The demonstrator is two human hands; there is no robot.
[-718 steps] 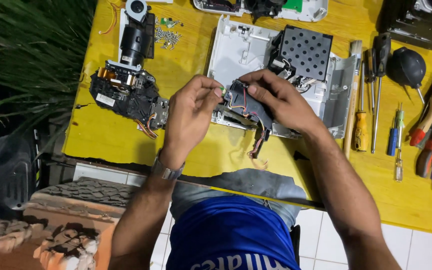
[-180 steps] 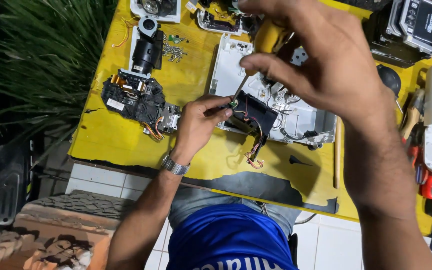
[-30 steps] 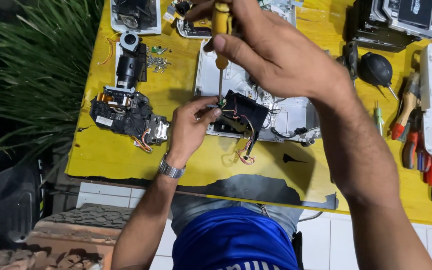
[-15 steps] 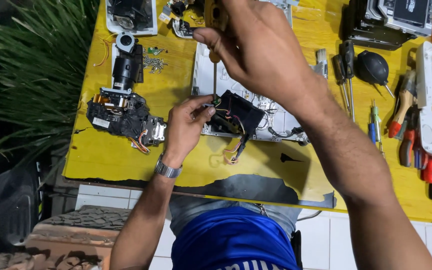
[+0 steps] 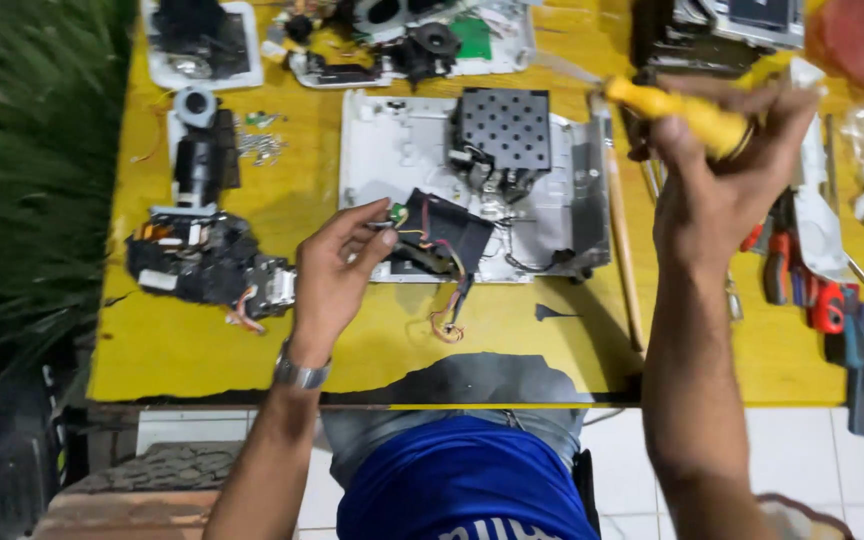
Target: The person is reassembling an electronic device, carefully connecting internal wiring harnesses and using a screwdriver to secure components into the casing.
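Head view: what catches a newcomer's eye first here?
The bright yellow table, strewn with dismantled electronics. At its middle the left hand pinches a small black wired module over an opened white chassis. To the right, the right hand is raised, gripping a yellow-handled screwdriver.

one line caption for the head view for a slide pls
Left hand steadies a black wired module on the yellow table; right hand lifts a yellow-handled screwdriver.

Yellow-painted wooden table (image 5: 512, 340): matt, paint chipped at edge. Yellow-handled screwdriver (image 5: 677, 108): smooth glossy plastic grip. White plastic chassis tray (image 5: 392, 160): matt. Black perforated metal box (image 5: 504, 128): matt. Silver metal wristband (image 5: 300, 373): shiny.
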